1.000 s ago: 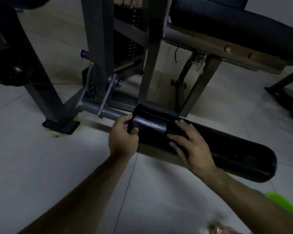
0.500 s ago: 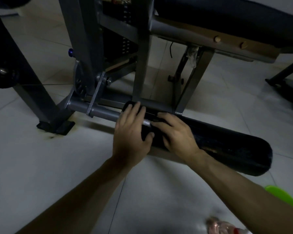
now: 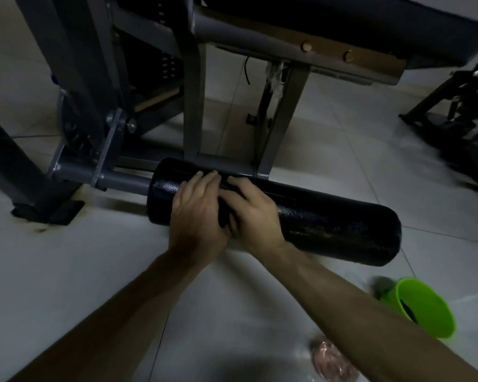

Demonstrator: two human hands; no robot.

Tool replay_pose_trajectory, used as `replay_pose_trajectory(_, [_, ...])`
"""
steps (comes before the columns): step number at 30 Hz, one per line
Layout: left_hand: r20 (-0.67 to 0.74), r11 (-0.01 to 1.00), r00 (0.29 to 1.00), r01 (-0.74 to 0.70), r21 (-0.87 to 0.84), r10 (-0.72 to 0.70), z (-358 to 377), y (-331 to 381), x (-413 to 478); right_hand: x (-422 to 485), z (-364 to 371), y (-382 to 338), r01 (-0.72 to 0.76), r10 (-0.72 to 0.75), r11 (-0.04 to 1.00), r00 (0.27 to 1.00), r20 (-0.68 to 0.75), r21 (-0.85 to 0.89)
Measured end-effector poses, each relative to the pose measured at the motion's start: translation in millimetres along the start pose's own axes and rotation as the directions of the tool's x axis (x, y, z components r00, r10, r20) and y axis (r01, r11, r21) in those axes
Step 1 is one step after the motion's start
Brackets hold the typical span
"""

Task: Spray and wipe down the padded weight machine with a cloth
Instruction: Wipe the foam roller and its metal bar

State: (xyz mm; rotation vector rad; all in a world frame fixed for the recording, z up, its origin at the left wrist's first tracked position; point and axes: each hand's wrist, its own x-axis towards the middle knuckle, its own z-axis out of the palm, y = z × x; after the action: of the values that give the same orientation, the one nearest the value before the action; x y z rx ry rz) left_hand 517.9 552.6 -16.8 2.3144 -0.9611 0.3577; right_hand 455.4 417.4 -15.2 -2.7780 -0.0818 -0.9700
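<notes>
A black padded roller [image 3: 329, 224] of the weight machine lies low over the tiled floor, fixed to a grey steel bar [image 3: 122, 180]. My left hand [image 3: 196, 213] is draped over the roller near its left end, thumb towards the other hand. Touching it on the right, my right hand [image 3: 253, 213] curls over the roller too. Between them a dark fold that looks like a black cloth [image 3: 226, 199] is bunched against the pad, and both hands hold it. The long padded bench [image 3: 342, 26] runs across the top.
Grey frame posts [image 3: 193, 106] stand just behind the roller, and a black foot [image 3: 47, 210] is at the left. A green bucket [image 3: 422, 307] and a blurred pinkish bottle [image 3: 331, 359] sit on the floor at lower right. Other black equipment [image 3: 458, 117] stands at the far right.
My two hands came together on the roller. The left moved from gripping its end onto the top, the right slid left to meet it. The view shifted closer and lower.
</notes>
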Motion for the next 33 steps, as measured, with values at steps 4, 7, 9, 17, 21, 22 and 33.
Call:
replay_pose_trajectory(4, [0.058,0.997,0.995,-0.08,0.023,0.078,3.6,16.9,1.1,-41.7,-38.3,36.2,0.021,-0.017,0.997,0.998,0.061,-0.07])
replay_pose_trajectory(7, [0.125,0.98,0.976,-0.19,0.064,0.181,16.9,38.0,0.3,-92.1,-84.1,78.0,-0.178,0.182,0.973,0.983,0.013,-0.145])
replay_pose_trajectory(9, [0.145,0.973,0.967,-0.22,0.064,0.209,25.8,50.1,2.1,-122.3,-113.3,96.3,-0.323,0.312,0.93,0.946,-0.085,-0.174])
replay_pose_trajectory(17, [0.133,0.951,0.971,-0.223,0.213,0.198,45.2,67.7,7.5,-75.1,-73.6,58.9,-0.397,0.39,0.918,0.907,-0.157,-0.014])
replay_pose_trajectory(21, [0.125,0.948,0.973,-0.221,0.227,0.196,48.2,69.6,10.5,-60.3,-64.7,55.7,-0.226,0.226,0.971,0.974,-0.004,-0.074])
replay_pose_trajectory(22, [0.134,0.95,0.971,-0.224,0.219,0.198,46.9,69.1,10.9,-68.9,-72.3,64.3,-0.214,0.214,0.973,0.977,-0.009,-0.083])
replay_pose_trajectory(33, [0.154,0.964,0.974,-0.195,0.182,0.168,42.9,73.9,16.0,-137.8,-116.4,112.6,-0.666,0.573,0.742,0.694,-0.436,-0.085])
